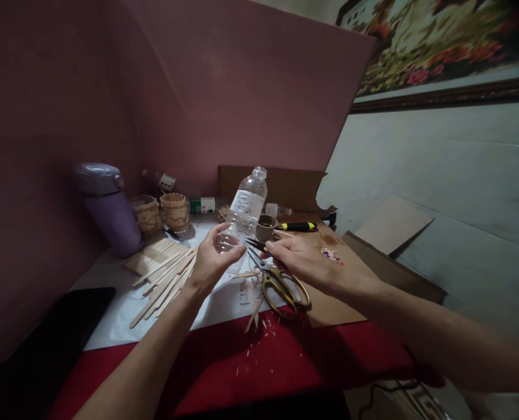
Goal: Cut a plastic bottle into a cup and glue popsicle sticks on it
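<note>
My left hand [218, 256] is closed around the lower part of a clear plastic bottle [246, 204] with a white label. The bottle leans to the right, and its neck has no cap. Between the fingers of my right hand [292, 256] is a slim dark pointed tool [256, 243], whose exact kind I cannot make out. Its tip is at the bottle's lower side; whether it pierces the plastic I cannot tell. Just below my right hand lie large scissors [281, 286] with gold handles.
Wooden craft sticks [167, 286] lie at the left. Behind them stand a purple tumbler [111, 204] and two wooden-looking cups [175, 212]. A yellow-black handled tool [298, 226] lies by a small round pot [266, 227]. Wood scraps [254, 312] litter the near edge.
</note>
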The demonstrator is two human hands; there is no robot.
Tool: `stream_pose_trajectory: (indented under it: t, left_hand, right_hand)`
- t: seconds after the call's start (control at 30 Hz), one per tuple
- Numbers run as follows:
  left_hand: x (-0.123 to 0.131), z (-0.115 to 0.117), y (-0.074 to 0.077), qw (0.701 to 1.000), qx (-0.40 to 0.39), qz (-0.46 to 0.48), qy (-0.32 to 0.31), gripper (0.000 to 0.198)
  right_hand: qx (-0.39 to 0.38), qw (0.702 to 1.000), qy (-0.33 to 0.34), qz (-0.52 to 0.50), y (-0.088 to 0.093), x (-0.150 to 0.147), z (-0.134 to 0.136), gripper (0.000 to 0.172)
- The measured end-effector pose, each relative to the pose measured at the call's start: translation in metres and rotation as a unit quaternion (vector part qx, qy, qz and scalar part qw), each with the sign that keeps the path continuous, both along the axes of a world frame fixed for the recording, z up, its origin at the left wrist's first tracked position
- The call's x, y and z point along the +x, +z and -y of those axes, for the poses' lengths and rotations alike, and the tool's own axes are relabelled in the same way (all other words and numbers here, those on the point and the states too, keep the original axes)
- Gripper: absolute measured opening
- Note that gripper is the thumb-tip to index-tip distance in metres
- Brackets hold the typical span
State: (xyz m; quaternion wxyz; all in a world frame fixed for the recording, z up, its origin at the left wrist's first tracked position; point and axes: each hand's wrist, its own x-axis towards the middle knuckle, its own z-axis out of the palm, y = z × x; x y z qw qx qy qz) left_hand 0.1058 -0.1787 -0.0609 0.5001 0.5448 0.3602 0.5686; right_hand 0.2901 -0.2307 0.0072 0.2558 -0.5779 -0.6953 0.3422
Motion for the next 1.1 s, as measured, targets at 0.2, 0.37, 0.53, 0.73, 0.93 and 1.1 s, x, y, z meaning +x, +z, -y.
stream_pose_trajectory:
  t: [0.2,0.37,0.53,0.73,0.93,1.1]
  left_hand:
    - [-0.001,0.0,0.001,1.0,-0.002,0.008,-0.01,0.072]
    - [-0.001,-0.001,0.0,1.0,0.009,-0.025,0.009,0.074]
    - [-0.001,0.0,0.0,0.998,0.034,-0.041,0.014,0.068]
    - [-0.001,-0.003,-0.004,0.998,0.044,-0.051,0.012,0.068]
    - [0.002,-0.004,-0.006,0.99,0.098,-0.087,0.044,0.063]
    - [0.005,-0.004,-0.006,0.99,0.109,-0.082,0.045,0.062]
  right_hand:
    - [-0.001,1.0,-0.015,-0.006,0.001,-0.001,0.001,0.045]
    - [0.007,0.999,-0.03,0.015,0.007,-0.004,0.004,0.045]
    - [0.018,0.998,-0.031,0.041,0.011,-0.005,0.007,0.045]
    - [-0.065,0.997,-0.032,-0.015,0.001,-0.002,0.002,0.039]
    - [-0.153,0.985,-0.045,-0.067,0.01,-0.005,0.01,0.034]
    - [-0.166,0.985,-0.052,-0.021,0.011,-0.011,0.011,0.042]
